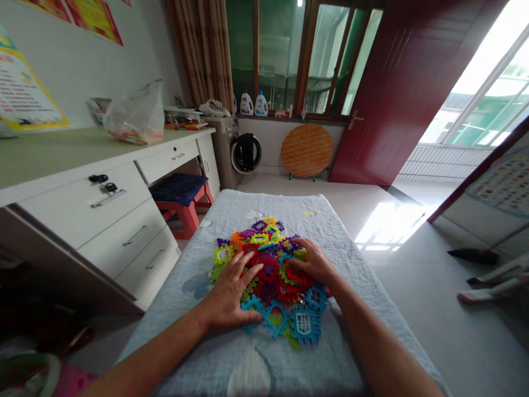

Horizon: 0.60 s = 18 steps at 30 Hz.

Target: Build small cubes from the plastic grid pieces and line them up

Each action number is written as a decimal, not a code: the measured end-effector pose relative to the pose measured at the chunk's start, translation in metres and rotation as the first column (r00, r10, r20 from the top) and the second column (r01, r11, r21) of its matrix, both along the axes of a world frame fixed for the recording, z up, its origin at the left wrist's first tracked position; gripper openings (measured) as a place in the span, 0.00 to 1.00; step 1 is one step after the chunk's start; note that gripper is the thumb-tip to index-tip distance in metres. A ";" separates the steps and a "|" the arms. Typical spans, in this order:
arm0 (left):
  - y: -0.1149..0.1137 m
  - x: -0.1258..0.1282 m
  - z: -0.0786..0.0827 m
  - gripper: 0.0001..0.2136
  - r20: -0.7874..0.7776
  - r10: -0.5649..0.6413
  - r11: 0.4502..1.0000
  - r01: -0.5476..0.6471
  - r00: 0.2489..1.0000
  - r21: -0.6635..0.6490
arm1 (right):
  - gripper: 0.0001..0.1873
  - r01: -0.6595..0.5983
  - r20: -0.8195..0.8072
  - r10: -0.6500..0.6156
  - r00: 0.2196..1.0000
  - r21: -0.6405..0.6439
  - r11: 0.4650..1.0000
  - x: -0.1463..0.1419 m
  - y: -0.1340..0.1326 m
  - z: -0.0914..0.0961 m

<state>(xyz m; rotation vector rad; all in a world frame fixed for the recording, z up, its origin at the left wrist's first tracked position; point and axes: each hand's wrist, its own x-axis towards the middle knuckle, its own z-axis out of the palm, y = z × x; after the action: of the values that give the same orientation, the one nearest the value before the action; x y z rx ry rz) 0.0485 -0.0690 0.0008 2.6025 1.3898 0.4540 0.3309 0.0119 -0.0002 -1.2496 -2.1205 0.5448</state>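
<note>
A heap of interlocking plastic tiles (270, 264) lies near the middle of a bench (372, 309) draped in a pale blue quilted cover (194, 286), whose soft, slightly puckered cloth probably keeps the hard pieces from sliding about. The tiles are thin, flat squares with toothed edges and cut-out centres, in red, purple, orange, yellow, green and blue. Several at the near edge, such as a blue window tile (303, 324), have arched panes. The left hand (231, 295) lies palm down on the near left side of the heap. Its fingers (248, 270) are spread and released, pressing lightly on red and purple pieces and gripping none. The right hand (316, 262) rests on the right flank, its fingers loosely curved over green and red tiles, and no tile shows clasped in it. With a hand on each side, the two seem to pen the loose pieces into one mound rather than lift any. To the left stands a white drawer unit (119, 220) with metal handles, and a crumpled clear plastic bag (134, 116) sits on its top. A red stool (185, 212) is tucked beneath it. Against the far wall lean a round wooden tabletop (306, 150) and, above it on the sill, two detergent bottles (254, 103).
</note>
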 end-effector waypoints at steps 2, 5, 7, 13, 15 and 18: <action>0.011 0.000 0.001 0.43 0.015 0.012 1.000 -0.013 1.000 0.024 | 0.22 0.073 -0.019 -0.072 0.997 0.049 0.996 -0.002 0.005 -0.002; 0.021 -0.002 0.003 0.39 0.034 0.037 0.996 -0.040 0.999 0.075 | 0.19 0.155 -0.002 -0.156 0.988 0.093 0.983 0.006 0.009 0.006; 0.022 -0.004 0.006 0.37 0.045 0.050 0.990 -0.055 0.998 0.127 | 0.24 0.151 0.086 -0.156 0.984 0.065 0.986 0.016 0.004 0.018; 0.001 -0.012 0.005 0.46 0.032 0.039 0.987 -0.044 0.999 0.153 | 0.63 -0.107 0.393 0.155 0.907 -0.142 0.984 0.034 -0.054 0.042; -0.005 -0.012 -0.001 0.50 0.013 0.035 0.992 -0.037 0.999 0.117 | 0.66 -0.154 0.418 0.217 0.882 -0.179 0.972 0.032 -0.074 0.036; -0.007 -0.012 -0.011 0.52 0.001 0.046 0.996 -0.046 0.999 0.075 | 0.64 -0.147 0.405 0.198 0.893 -0.156 0.977 0.025 -0.087 0.022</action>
<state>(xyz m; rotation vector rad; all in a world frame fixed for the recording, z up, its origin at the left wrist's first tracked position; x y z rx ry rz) 0.0366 -0.0760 -0.0104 2.6336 1.4630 0.5217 0.3562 -0.0754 0.0220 -1.3465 -2.6121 0.5227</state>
